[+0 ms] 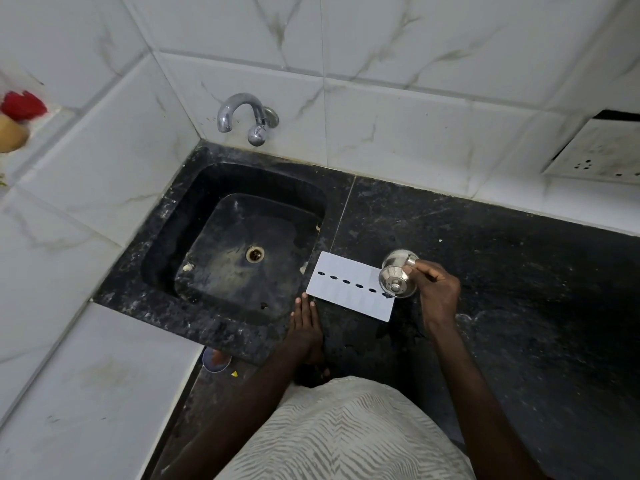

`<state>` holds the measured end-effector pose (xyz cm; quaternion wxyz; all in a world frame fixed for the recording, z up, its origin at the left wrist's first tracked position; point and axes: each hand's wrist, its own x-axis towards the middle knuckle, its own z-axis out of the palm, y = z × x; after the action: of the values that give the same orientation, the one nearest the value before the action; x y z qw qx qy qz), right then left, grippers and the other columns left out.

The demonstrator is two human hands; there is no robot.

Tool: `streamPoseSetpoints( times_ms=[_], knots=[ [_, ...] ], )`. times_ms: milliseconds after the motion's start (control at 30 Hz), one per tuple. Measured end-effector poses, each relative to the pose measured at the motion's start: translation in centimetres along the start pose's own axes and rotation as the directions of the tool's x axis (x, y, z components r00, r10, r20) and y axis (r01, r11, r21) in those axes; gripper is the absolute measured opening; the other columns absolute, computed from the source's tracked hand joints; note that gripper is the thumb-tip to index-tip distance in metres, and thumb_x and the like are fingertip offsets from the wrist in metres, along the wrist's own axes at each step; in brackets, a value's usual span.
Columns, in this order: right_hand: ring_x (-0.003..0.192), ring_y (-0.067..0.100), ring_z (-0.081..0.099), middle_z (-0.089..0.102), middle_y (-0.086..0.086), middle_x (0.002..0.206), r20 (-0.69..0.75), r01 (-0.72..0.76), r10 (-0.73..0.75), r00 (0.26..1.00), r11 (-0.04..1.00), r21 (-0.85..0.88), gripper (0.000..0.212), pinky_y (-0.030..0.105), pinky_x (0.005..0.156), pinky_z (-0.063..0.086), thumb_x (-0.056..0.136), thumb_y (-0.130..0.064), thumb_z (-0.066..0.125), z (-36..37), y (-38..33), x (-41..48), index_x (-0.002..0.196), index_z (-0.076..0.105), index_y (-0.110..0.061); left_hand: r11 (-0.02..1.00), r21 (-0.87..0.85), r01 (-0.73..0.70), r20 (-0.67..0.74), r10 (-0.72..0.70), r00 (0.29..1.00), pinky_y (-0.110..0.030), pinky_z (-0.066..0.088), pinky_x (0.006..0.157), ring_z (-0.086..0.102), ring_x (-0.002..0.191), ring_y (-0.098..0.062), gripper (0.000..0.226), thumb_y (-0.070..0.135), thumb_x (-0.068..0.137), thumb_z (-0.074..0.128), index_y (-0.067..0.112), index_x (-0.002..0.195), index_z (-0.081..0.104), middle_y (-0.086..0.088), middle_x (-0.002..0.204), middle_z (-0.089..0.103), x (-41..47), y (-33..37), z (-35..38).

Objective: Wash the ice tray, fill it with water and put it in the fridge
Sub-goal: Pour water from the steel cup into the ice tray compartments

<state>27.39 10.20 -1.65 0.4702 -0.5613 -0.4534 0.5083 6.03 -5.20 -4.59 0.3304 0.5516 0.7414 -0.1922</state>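
A white ice tray [349, 292] with a row of dark oval holes lies flat on the black counter [502, 271], just right of the sink. My right hand [434, 289] grips a small steel pot [398, 277], tilted on its side over the tray's right end. Flat on the counter rests my left hand [304, 323], its fingertips near the tray's lower left corner. The tap [246, 116] on the wall above the sink is not running.
The black sink [166, 237] with its drain [255, 253] sits left of the tray and holds nothing. White marble tiles line the walls. A socket plate [595, 150] hangs at the far right. Red and tan objects [17, 119] sit on a ledge at the left.
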Motion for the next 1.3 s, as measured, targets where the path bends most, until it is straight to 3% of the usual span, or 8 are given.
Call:
streamPoseSetpoints(
  times_ms=[133, 200, 433, 567, 800, 1067, 1300],
  knots=[
    [0.081, 0.011, 0.071, 0.076, 0.014, 0.100, -0.079, -0.083, 0.092, 0.993, 0.991, 0.109, 0.020, 0.018, 0.073, 0.057, 0.079, 0.003, 0.083, 0.5, -0.1, 0.3, 0.099, 0.079, 0.002, 1.000, 0.003, 0.008, 0.005, -0.008, 1.000, -0.052, -0.005, 0.130, -0.024, 0.153, -0.050, 0.117, 0.037, 0.094, 0.067, -0.012, 0.156, -0.019, -0.036, 0.162, -0.028, 0.0, 0.1, 0.0],
    [0.078, 0.009, 0.071, 0.075, 0.016, 0.099, -0.088, -0.089, 0.100, 0.991, 0.988, 0.123, 0.021, 0.016, 0.071, 0.057, 0.079, 0.003, 0.083, 0.7, -0.2, 0.4, 0.099, 0.078, 0.004, 1.000, 0.000, 0.002, 0.023, -0.002, 1.000, -0.053, -0.005, 0.130, -0.025, 0.152, -0.050, 0.121, 0.039, 0.093, 0.069, -0.012, 0.156, -0.020, -0.036, 0.161, -0.030, 0.1, 0.0, -0.1],
    [0.083, 0.008, 0.073, 0.078, -0.004, 0.090, -0.022, -0.021, 0.021, 1.000, 0.999, 0.027, 0.021, 0.019, 0.077, 0.056, 0.079, 0.002, 0.083, 0.9, -0.2, 0.0, 0.090, 0.081, -0.016, 1.000, -0.002, -0.004, 0.046, 0.004, 0.999, -0.053, -0.006, 0.130, -0.027, 0.152, -0.050, 0.127, 0.041, 0.090, 0.074, -0.012, 0.155, -0.021, -0.036, 0.159, -0.032, 0.3, -0.1, -0.1],
    [0.090, 0.015, 0.074, 0.078, -0.003, 0.095, 0.036, 0.045, -0.045, 0.998, 0.999, -0.007, 0.027, 0.025, 0.084, 0.059, 0.081, 0.002, 0.082, 1.2, -0.6, -0.4, 0.090, 0.082, -0.023, 1.000, -0.002, -0.015, 0.025, 0.015, 1.000, -0.054, -0.005, 0.129, -0.025, 0.152, -0.051, 0.121, 0.041, 0.093, 0.069, -0.012, 0.156, -0.020, -0.036, 0.161, -0.029, 0.4, -0.2, 0.1],
    [0.093, 0.014, 0.074, 0.079, 0.000, 0.098, 0.093, 0.124, -0.120, 0.988, 0.992, -0.039, 0.024, 0.021, 0.084, 0.058, 0.079, 0.002, 0.084, 1.8, -0.9, -0.6, 0.096, 0.082, -0.013, 1.000, 0.007, -0.012, 0.029, 0.012, 0.999, -0.055, -0.006, 0.129, -0.026, 0.152, -0.052, 0.128, 0.042, 0.089, 0.075, -0.013, 0.155, -0.020, -0.037, 0.160, -0.030, 0.7, -0.2, 0.2],
    [0.095, 0.011, 0.074, 0.079, -0.007, 0.098, 0.117, 0.175, -0.166, 0.979, 0.981, -0.079, 0.044, 0.018, 0.086, 0.056, 0.077, 0.002, 0.085, 2.1, -0.8, -0.6, 0.089, 0.082, -0.041, 1.000, 0.006, -0.004, -0.006, 0.004, 1.000, -0.054, -0.005, 0.129, -0.024, 0.153, -0.051, 0.123, 0.038, 0.089, 0.071, -0.012, 0.156, -0.018, -0.036, 0.162, -0.027, 0.7, -0.2, 0.5],
    [0.096, 0.011, 0.074, 0.079, -0.008, 0.099, 0.120, 0.196, -0.188, 0.975, 0.979, -0.060, 0.045, 0.019, 0.087, 0.056, 0.077, 0.001, 0.085, 2.0, -0.9, -0.5, 0.090, 0.082, -0.042, 1.000, 0.003, -0.005, 0.002, 0.005, 1.000, -0.054, -0.005, 0.129, -0.025, 0.152, -0.050, 0.128, 0.041, 0.087, 0.074, -0.012, 0.156, -0.020, -0.036, 0.161, -0.029, 0.7, -0.2, 0.5]
  ],
)
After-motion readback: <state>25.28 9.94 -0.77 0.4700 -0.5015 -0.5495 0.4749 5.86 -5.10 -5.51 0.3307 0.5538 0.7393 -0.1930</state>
